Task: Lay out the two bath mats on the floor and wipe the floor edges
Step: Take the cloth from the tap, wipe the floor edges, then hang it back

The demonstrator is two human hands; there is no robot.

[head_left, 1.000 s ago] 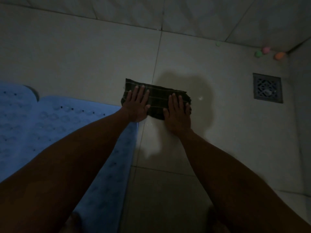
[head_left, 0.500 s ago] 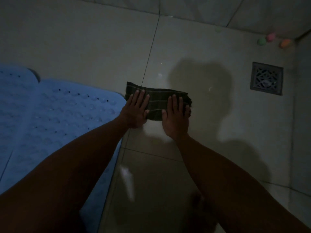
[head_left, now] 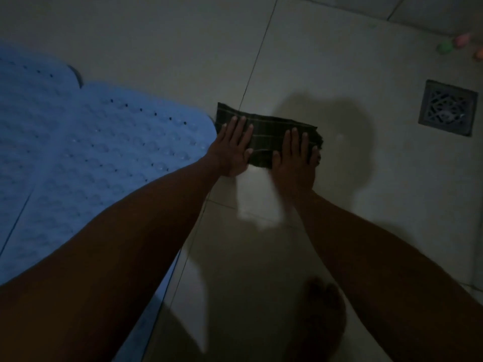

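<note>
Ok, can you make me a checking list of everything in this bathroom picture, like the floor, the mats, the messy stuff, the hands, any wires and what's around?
Surface: pale tiled floor, dim light, a shiny patch near the hands.
Job's things: dark checked cloth folded flat on the floor; blue bath mat laid out, its corner beside the cloth; a second blue mat edge behind it.
Clutter: small coloured balls by the far wall.
Hands: left hand and right hand both press flat on the cloth, fingers straight.
Cables: nothing seen.
Surroundings: square floor drain at right; a bare foot below.
</note>
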